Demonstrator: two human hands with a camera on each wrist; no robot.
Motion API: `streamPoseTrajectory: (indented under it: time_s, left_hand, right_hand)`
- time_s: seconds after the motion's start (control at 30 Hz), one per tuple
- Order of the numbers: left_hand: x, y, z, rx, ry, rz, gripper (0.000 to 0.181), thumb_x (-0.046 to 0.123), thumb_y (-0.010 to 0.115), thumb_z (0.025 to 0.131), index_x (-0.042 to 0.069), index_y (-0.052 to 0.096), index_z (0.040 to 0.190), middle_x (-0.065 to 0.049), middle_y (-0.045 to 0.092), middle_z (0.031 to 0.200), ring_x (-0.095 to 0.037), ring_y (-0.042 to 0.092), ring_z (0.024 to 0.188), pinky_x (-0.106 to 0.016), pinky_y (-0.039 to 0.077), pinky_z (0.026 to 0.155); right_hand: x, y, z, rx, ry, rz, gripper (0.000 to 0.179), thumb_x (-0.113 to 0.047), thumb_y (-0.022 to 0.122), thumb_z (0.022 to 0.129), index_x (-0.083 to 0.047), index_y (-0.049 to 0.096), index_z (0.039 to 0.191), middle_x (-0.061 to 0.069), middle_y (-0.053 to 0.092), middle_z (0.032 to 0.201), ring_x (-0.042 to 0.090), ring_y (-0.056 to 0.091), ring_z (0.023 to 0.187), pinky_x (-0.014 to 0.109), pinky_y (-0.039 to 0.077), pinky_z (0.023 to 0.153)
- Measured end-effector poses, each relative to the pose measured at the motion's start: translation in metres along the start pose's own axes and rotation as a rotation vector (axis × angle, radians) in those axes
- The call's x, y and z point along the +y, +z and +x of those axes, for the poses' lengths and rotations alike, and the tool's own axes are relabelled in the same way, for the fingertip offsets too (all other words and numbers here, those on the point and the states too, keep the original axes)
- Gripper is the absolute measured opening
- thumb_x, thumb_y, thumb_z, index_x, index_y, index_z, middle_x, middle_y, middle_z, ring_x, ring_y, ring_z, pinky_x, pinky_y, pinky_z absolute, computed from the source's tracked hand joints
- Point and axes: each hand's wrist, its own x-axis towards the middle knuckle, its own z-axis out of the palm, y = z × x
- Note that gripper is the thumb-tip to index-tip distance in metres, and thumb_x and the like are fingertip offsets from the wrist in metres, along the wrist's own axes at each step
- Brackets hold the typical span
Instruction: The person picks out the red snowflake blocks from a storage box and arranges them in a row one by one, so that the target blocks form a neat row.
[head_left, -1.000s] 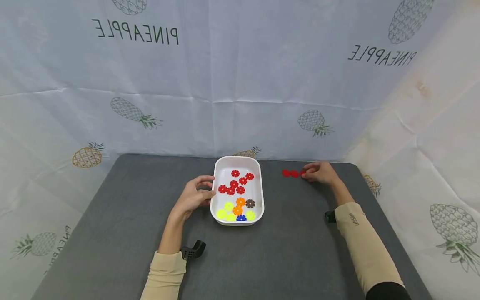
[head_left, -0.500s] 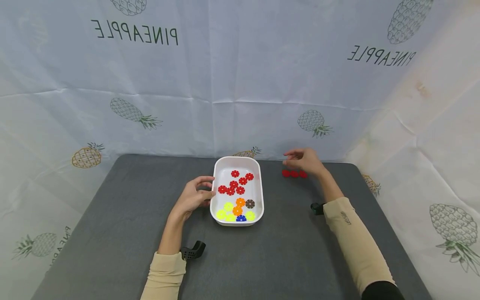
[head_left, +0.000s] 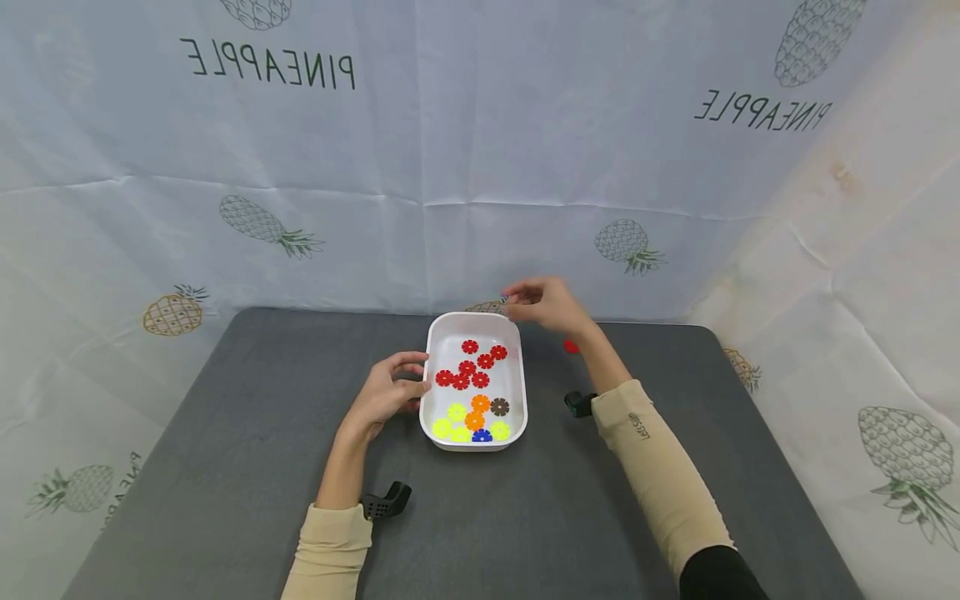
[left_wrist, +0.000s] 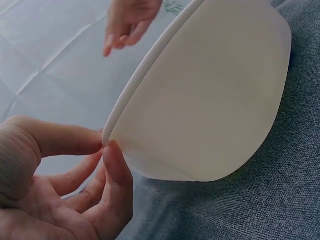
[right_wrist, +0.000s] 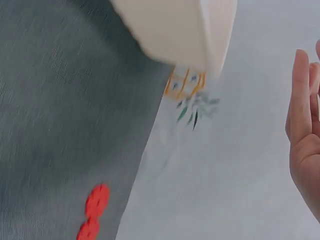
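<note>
A white plastic tray holds notched snowflake discs: several red discs at its far part, with yellow discs, orange discs, a brown disc and a blue disc nearer. My left hand pinches the tray's left rim between thumb and finger, as the left wrist view shows close up. Above the tray's far right corner hovers my right hand, fingers extended and no object visible in it. Linked red discs lie on the table; my right forearm partly hides them in the head view.
The dark grey table runs up to a white hanging cloth printed with pineapples. Black bands sit on both wrists, such as the left wrist camera mount.
My right hand has left the row of three red discs and moved left to above the tray's far corner. The row stays on the table. My left hand holds still on the rim.
</note>
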Motion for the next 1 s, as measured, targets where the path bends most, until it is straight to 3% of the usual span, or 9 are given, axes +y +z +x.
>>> streamPoseTrajectory:
  time_s: [0.07,0.23,0.3,0.43,0.53,0.8,1.0]
  left_hand:
    - [0.000,0.000,0.000,0.000,-0.002,-0.004,0.053,0.008,0.074,0.097,0.008,0.060,0.148,-0.018,0.060,0.127,-0.027,0.070,0.091,-0.031,0.062,0.073]
    - [0.000,-0.001,0.000,-0.005,0.001,-0.008,0.053,0.007,0.073,0.097,0.006,0.060,0.148,-0.019,0.060,0.127,-0.025,0.070,0.090,-0.031,0.062,0.073]
    - [0.000,-0.001,0.000,-0.008,0.005,-0.006,0.054,0.007,0.073,0.098,0.005,0.059,0.149,-0.020,0.059,0.128,-0.024,0.070,0.090,-0.030,0.062,0.073]
    - [0.001,-0.001,-0.001,-0.015,0.010,-0.003,0.054,0.008,0.072,0.098,0.004,0.057,0.150,-0.022,0.059,0.131,-0.025,0.070,0.092,-0.030,0.062,0.073]
    - [0.002,-0.001,-0.002,-0.014,0.012,0.000,0.054,0.009,0.072,0.099,0.003,0.057,0.150,-0.023,0.059,0.132,-0.028,0.071,0.093,-0.030,0.063,0.073]
    - [0.003,0.000,-0.002,-0.009,0.005,0.001,0.055,0.010,0.073,0.099,0.005,0.057,0.151,-0.023,0.058,0.134,-0.028,0.071,0.094,-0.030,0.064,0.075]
    - [0.001,0.000,0.000,-0.015,0.009,-0.002,0.053,0.009,0.073,0.099,0.005,0.058,0.150,-0.022,0.058,0.133,-0.025,0.070,0.092,-0.031,0.064,0.075]
  right_hand:
    - [-0.004,0.010,0.006,-0.015,-0.006,0.032,0.033,-0.009,0.080,0.096,0.002,0.075,0.127,0.016,0.073,0.105,0.022,0.075,0.090,0.057,0.063,0.096]
    - [-0.013,0.033,0.019,-0.045,0.013,0.077,0.032,-0.008,0.082,0.094,0.003,0.076,0.124,0.012,0.075,0.101,0.015,0.076,0.086,0.048,0.066,0.093]
    - [-0.015,0.041,0.024,-0.054,0.022,0.067,0.031,-0.010,0.082,0.095,0.002,0.077,0.123,0.012,0.076,0.100,0.021,0.076,0.088,0.044,0.066,0.092]
    - [-0.016,0.056,0.032,-0.083,0.063,0.054,0.031,-0.011,0.080,0.097,0.001,0.077,0.125,0.015,0.077,0.103,0.042,0.077,0.102,0.050,0.064,0.098]
    - [-0.012,0.065,0.037,-0.114,0.125,0.045,0.031,-0.014,0.080,0.097,0.000,0.077,0.125,0.017,0.077,0.109,0.049,0.074,0.112,0.053,0.062,0.102]
    - [-0.002,0.080,0.043,-0.188,0.334,0.038,0.031,-0.022,0.083,0.096,-0.009,0.080,0.124,0.015,0.075,0.133,0.039,0.070,0.126,0.054,0.058,0.111]
    - [0.007,0.089,0.045,-0.151,0.377,0.007,0.027,-0.021,0.084,0.095,-0.009,0.082,0.119,0.015,0.080,0.121,0.036,0.073,0.114,0.048,0.061,0.105]
